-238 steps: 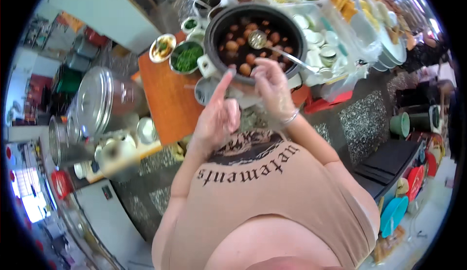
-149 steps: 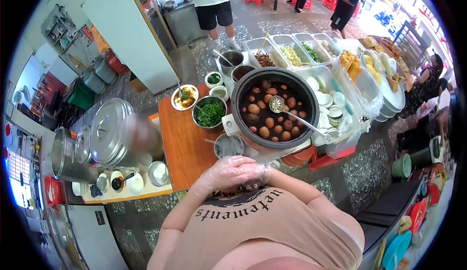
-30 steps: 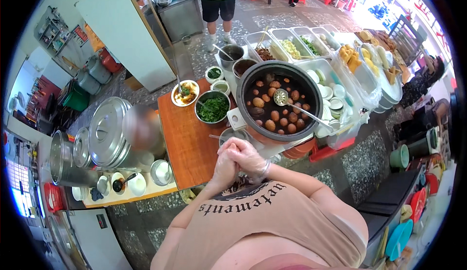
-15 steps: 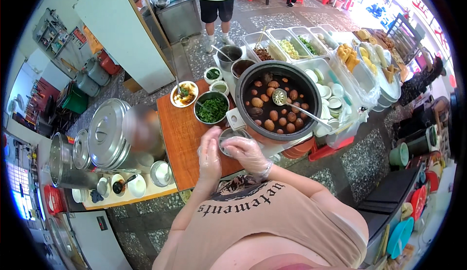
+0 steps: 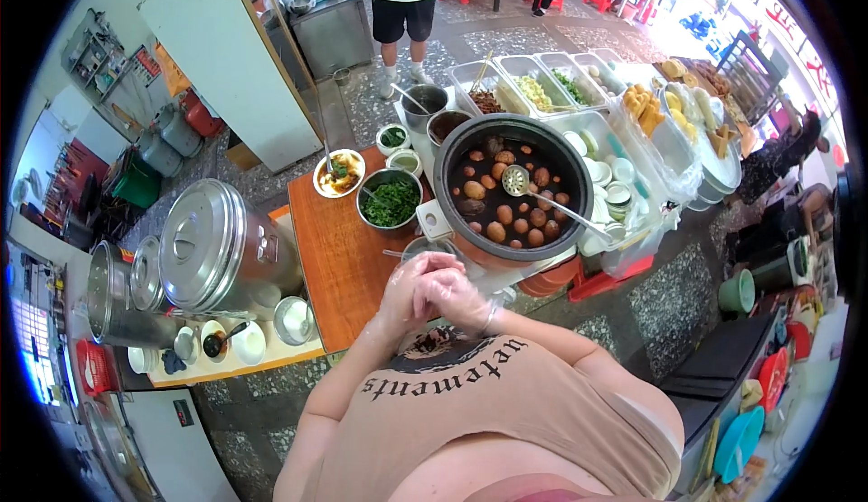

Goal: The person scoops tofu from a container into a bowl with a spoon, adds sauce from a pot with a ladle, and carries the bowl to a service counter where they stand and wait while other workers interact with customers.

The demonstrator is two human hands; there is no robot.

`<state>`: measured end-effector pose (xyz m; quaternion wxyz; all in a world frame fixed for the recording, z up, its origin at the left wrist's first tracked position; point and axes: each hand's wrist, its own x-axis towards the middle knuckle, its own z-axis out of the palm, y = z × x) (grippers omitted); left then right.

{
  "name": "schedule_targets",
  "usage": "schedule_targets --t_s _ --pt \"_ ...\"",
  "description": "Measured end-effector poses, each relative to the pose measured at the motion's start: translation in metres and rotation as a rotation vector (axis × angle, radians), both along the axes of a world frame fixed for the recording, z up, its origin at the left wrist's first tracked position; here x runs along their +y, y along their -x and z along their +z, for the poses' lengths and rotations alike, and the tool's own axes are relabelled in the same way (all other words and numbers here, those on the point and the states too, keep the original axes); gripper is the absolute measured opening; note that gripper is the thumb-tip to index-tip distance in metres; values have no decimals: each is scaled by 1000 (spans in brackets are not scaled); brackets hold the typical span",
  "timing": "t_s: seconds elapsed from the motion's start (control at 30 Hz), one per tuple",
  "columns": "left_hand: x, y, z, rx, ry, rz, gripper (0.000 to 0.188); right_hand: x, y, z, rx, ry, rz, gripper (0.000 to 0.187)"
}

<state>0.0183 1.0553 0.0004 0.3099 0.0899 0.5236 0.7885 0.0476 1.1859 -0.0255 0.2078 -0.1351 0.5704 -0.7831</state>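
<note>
Both hands wear thin clear plastic gloves and are pressed together in front of my chest, at the front edge of the wooden table. My left hand is closed, its fingers folded against the other hand. My right hand is closed over it with bent fingers. Whatever lies between the palms, if anything, is hidden. Just beyond the hands sits a bowl, partly covered by them. Farther off stands a metal bowl of chopped greens. To the right, a large dark pot holds brown eggs in dark liquid, with a slotted ladle across it.
A bowl of food with sauce stands at the table's far left. Large lidded steel pots line the left side. Clear tubs of toppings and stacked small dishes are beyond and right of the pot. A person stands across.
My hands have come together from slightly apart, fingers now folded over each other, and sit slightly lower. The blurred shape by the large steel pot at left is gone.
</note>
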Motion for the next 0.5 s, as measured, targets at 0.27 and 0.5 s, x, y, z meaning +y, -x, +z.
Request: schedule_targets --t_s 0.27,0.5 --pt "-11 -4 -22 673 512 -155 18 17 11 28 583 -567 -229 24" --pt "-8 -15 2 971 621 -358 10 24 21 28 266 -362 316 64"
